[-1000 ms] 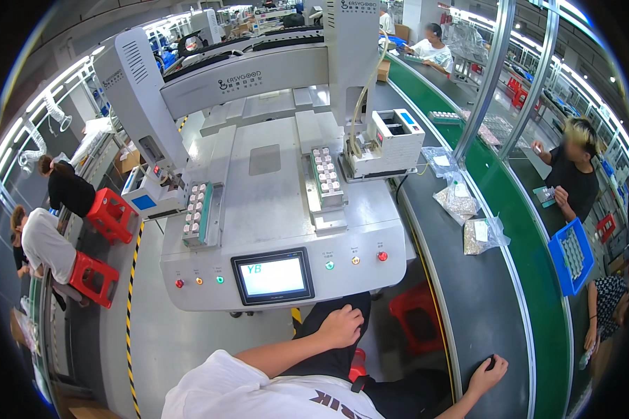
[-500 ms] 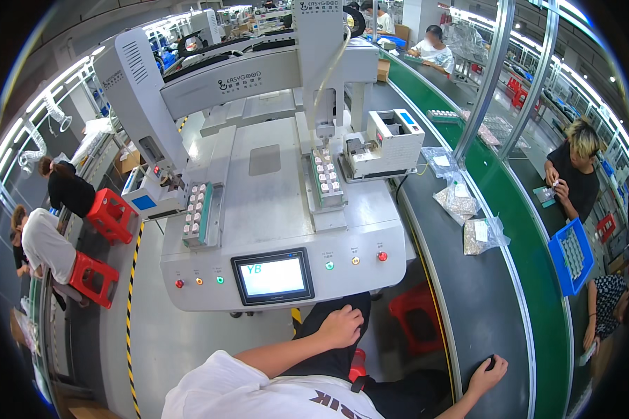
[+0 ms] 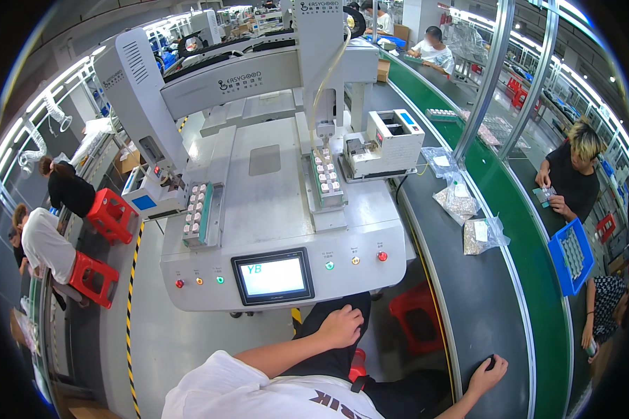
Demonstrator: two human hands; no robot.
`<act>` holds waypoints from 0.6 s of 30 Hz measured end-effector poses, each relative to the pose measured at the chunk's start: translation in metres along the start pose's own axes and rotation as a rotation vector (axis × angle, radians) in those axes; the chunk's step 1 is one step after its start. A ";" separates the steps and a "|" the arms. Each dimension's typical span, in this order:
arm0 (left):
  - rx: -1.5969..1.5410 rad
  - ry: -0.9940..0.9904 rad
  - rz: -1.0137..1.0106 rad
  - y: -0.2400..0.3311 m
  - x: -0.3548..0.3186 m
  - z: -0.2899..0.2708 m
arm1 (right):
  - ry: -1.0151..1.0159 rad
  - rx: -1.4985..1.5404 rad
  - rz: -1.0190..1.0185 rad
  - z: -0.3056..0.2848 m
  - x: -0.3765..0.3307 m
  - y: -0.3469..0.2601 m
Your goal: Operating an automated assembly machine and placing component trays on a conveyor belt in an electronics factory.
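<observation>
Small black object (image 3: 490,363) on dark worktop (image 3: 468,307)

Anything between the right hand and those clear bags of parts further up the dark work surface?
Nothing visible. The right hand rests on the dark work surface, and the stretch up to the nearest clear bag lies bare.

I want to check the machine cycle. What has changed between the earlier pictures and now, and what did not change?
The machine's moving head slid leftward along its gantry beam, from above the white feeder box to above the right tray of parts. Nothing was taken or released. The left hand stayed on the knee, the right hand on the dark belt.
</observation>
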State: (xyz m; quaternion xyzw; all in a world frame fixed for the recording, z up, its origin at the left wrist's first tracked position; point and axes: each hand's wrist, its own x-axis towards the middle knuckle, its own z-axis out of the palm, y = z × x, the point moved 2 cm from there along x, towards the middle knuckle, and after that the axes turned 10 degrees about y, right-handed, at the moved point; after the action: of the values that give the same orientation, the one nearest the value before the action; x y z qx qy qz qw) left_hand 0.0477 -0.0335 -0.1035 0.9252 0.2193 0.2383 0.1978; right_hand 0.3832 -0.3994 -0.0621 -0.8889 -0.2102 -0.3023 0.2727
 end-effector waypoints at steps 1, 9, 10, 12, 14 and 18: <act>0.001 -0.001 -0.001 -0.001 -0.001 0.000 | -0.001 0.000 0.004 0.000 0.000 -0.001; 0.018 0.011 0.018 -0.002 0.002 0.003 | -0.012 -0.076 0.033 0.007 -0.003 0.019; 0.006 0.023 0.024 -0.001 0.002 0.003 | -0.004 -0.067 0.014 0.005 -0.002 0.018; -0.005 0.001 -0.013 -0.002 -0.001 0.002 | -0.022 -0.056 0.006 0.006 -0.004 0.020; -0.027 -0.021 -0.036 -0.004 0.000 0.001 | -0.028 -0.074 0.035 0.002 -0.001 0.008; -0.384 -0.005 -0.173 -0.014 0.003 -0.023 | 0.094 -0.011 -0.127 -0.024 0.016 -0.050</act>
State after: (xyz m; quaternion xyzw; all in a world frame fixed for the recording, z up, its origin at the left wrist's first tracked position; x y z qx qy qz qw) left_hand 0.0332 -0.0144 -0.0908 0.8487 0.2481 0.2556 0.3910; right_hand 0.3577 -0.3731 -0.0181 -0.8600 -0.2515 -0.3616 0.2579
